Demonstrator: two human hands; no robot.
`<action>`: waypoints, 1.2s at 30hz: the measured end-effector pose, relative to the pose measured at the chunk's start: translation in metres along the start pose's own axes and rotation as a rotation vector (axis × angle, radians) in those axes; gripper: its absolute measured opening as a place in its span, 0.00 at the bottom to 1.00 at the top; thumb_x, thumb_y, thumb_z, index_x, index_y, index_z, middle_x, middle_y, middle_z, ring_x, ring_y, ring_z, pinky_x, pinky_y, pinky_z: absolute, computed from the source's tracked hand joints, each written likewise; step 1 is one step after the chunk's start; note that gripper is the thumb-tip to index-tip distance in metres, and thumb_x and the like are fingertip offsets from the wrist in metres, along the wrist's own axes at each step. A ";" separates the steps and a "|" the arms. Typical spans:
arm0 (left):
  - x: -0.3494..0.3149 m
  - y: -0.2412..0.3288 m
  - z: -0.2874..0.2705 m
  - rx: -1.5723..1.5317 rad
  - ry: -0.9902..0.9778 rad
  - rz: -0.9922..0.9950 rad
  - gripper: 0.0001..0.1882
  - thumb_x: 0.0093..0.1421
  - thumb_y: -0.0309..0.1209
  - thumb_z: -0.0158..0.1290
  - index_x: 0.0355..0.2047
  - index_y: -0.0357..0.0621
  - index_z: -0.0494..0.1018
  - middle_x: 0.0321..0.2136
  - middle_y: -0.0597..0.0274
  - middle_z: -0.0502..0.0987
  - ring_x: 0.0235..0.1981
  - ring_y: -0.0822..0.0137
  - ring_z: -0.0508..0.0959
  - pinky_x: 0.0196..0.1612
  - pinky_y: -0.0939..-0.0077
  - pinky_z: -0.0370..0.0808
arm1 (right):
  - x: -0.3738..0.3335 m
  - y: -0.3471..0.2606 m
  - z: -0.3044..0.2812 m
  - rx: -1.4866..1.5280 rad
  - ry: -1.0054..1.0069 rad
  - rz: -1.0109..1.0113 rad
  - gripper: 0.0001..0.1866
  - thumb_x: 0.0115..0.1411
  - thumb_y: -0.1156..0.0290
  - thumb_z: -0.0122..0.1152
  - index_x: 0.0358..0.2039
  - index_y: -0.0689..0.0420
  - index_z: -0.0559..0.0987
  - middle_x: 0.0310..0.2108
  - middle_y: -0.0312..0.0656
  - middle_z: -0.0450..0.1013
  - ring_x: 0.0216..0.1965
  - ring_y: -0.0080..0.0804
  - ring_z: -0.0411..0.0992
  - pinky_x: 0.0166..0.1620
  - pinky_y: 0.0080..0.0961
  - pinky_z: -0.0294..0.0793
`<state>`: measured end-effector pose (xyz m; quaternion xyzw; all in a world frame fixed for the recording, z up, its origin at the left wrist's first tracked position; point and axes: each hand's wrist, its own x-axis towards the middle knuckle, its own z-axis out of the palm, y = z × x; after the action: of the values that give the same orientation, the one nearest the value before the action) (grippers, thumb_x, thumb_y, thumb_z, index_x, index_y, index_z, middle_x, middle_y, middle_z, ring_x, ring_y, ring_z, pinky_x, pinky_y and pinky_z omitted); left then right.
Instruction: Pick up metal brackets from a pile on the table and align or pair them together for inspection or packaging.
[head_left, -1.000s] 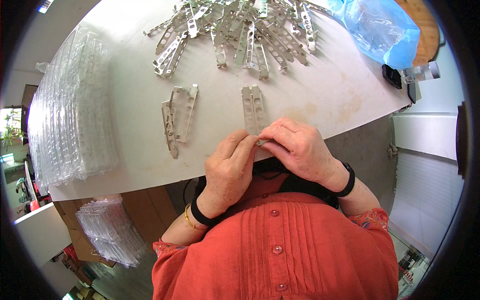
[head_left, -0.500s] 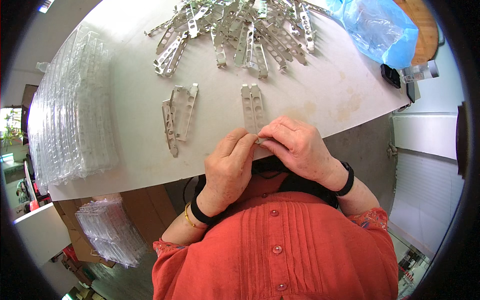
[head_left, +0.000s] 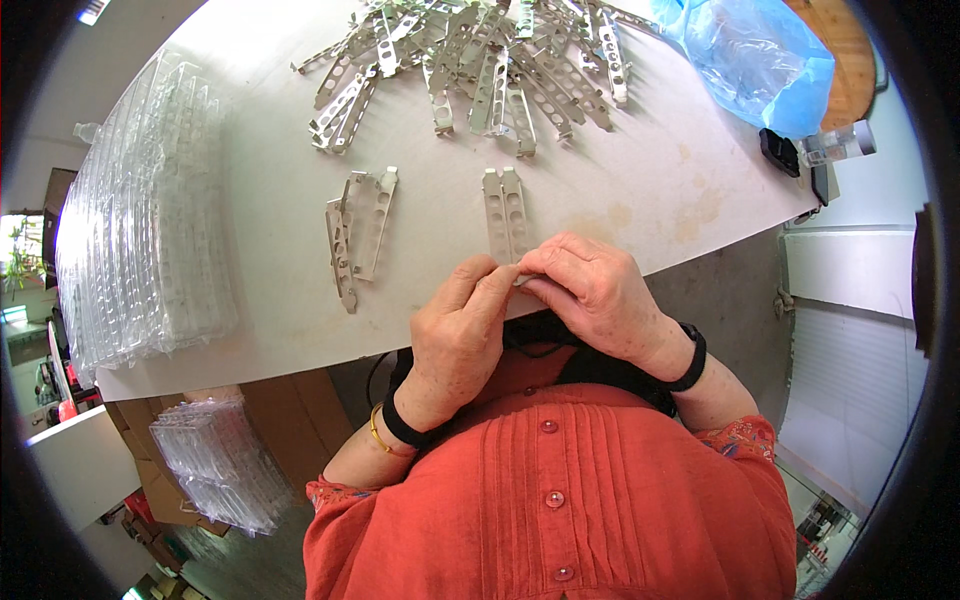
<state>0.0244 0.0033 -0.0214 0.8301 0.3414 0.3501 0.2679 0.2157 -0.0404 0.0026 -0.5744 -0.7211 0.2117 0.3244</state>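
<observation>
Two perforated metal brackets (head_left: 505, 215) stand out side by side on the table in front of me, round holes along each strip. At their near ends my left hand (head_left: 458, 325) and my right hand (head_left: 592, 298) meet, thumbs and fingertips pinched together. A small bit of metal shows between the fingertips; the rest of the near ends is hidden under them. To the left lie several more brackets, a darker one (head_left: 340, 255) on its edge and a paler one (head_left: 380, 222) beside it. Farther back is a tangled heap of such brackets (head_left: 470, 65).
A tall stack of clear plastic trays (head_left: 150, 220) stands at the table's left side, with another stack (head_left: 220, 465) lower down by cardboard. At the far right are a blue plastic bag (head_left: 755, 65), a black object (head_left: 778, 152) and a clear bottle (head_left: 838, 145). The white table's (head_left: 270, 330) front edge runs close to me.
Both hands stay at the near ends of the brackets. My left fingertips have shifted very slightly; the brackets and everything else look the same.
</observation>
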 end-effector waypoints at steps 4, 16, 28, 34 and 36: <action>0.001 0.001 -0.001 0.010 -0.006 0.002 0.12 0.58 0.18 0.60 0.43 0.40 0.79 0.38 0.53 0.78 0.31 0.57 0.82 0.31 0.68 0.79 | 0.000 0.001 0.000 -0.010 -0.002 -0.006 0.09 0.58 0.72 0.65 0.40 0.57 0.79 0.35 0.42 0.75 0.36 0.44 0.77 0.38 0.35 0.77; 0.000 0.000 0.000 0.026 0.005 0.010 0.12 0.58 0.18 0.60 0.43 0.39 0.79 0.37 0.53 0.78 0.30 0.58 0.82 0.31 0.69 0.78 | 0.001 -0.001 0.001 -0.003 0.006 0.001 0.08 0.59 0.72 0.65 0.39 0.56 0.79 0.34 0.42 0.75 0.35 0.44 0.76 0.38 0.35 0.76; 0.000 0.000 -0.001 0.041 -0.017 0.002 0.12 0.58 0.18 0.59 0.43 0.40 0.80 0.36 0.53 0.78 0.31 0.58 0.82 0.31 0.69 0.79 | 0.001 0.000 0.001 -0.007 0.007 -0.006 0.09 0.58 0.72 0.65 0.39 0.56 0.79 0.34 0.42 0.75 0.35 0.44 0.76 0.37 0.35 0.76; 0.000 0.000 -0.001 0.044 -0.022 0.002 0.12 0.58 0.19 0.59 0.43 0.40 0.80 0.37 0.54 0.78 0.30 0.58 0.82 0.31 0.69 0.79 | 0.001 0.000 0.001 -0.005 0.013 -0.012 0.09 0.59 0.72 0.65 0.40 0.57 0.79 0.34 0.43 0.75 0.35 0.44 0.76 0.37 0.36 0.76; -0.001 0.000 -0.001 0.044 -0.023 -0.001 0.12 0.58 0.19 0.59 0.43 0.40 0.80 0.37 0.54 0.78 0.30 0.59 0.82 0.31 0.69 0.79 | 0.001 0.000 0.001 -0.007 0.010 -0.011 0.09 0.59 0.72 0.65 0.40 0.57 0.79 0.34 0.43 0.75 0.35 0.44 0.76 0.38 0.36 0.76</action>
<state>0.0235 0.0031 -0.0214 0.8397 0.3463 0.3327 0.2535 0.2149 -0.0391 0.0026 -0.5727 -0.7233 0.2043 0.3273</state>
